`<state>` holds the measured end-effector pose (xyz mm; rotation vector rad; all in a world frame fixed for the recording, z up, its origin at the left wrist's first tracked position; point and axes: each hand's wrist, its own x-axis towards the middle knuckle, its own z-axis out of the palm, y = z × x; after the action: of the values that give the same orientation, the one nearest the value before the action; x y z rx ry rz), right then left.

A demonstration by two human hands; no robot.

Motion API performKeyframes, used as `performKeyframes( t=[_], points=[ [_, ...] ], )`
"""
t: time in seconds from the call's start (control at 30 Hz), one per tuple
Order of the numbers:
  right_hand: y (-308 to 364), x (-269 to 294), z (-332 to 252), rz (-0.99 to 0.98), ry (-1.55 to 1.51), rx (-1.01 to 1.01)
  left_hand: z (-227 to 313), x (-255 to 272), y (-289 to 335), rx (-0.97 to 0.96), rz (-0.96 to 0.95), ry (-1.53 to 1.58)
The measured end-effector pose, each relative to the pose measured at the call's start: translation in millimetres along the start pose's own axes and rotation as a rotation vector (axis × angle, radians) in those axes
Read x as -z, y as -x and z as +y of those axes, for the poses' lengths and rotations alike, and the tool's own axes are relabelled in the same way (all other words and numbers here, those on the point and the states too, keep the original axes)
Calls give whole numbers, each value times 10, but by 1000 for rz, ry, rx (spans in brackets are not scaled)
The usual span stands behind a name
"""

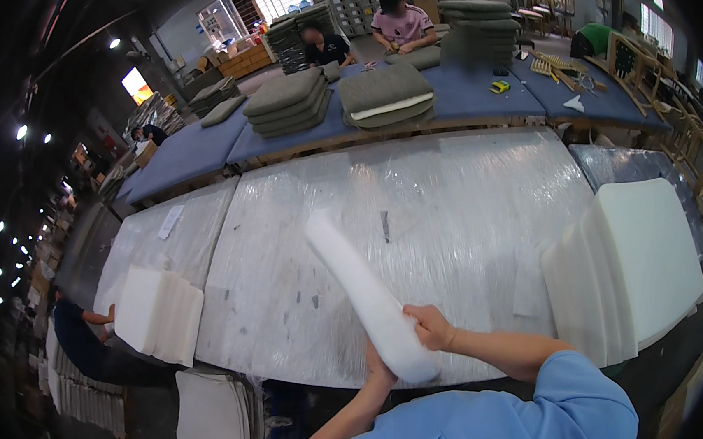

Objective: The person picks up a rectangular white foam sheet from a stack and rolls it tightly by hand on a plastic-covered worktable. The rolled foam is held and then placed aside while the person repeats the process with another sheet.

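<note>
I hold a white foam pad (366, 301) tilted over a plastic-covered table (271, 250), with its narrow edge toward me and its far end raised to the left. My right hand (429, 327) is closed on the pad's right side near its lower end. Against the lower left side presses my left hand (378, 364), its fingers mostly hidden behind the foam. A tall stack of white foam pads (655, 245) stands at the table's right end. Another pile of white foam pads (151, 311) leans at the left end.
Beyond the table, a blue-topped bench (474, 98) carries grey-green cushions (288, 101). Two people (404, 24) sit behind it; another person (88, 339) works at far left. More pads (214, 416) stand below the table's near left edge. Wooden chair frames (645, 72) crowd the far right.
</note>
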<state>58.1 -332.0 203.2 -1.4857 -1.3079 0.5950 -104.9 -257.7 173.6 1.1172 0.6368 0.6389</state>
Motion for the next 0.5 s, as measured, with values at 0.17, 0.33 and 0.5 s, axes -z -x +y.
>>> performKeyframes(
  t=[0.17, 0.33, 0.5],
  points=[
    [426, -44, 133, -105, -45, -96, 368, -197, 385, -88, 65, -113],
    [559, -100, -29, -92, -197, -193, 553, -101, 525, -117, 46, -139],
    [707, -150, -22, 25, -360, -201, 631, -106, 557, -267, -10, -607]
  ],
)
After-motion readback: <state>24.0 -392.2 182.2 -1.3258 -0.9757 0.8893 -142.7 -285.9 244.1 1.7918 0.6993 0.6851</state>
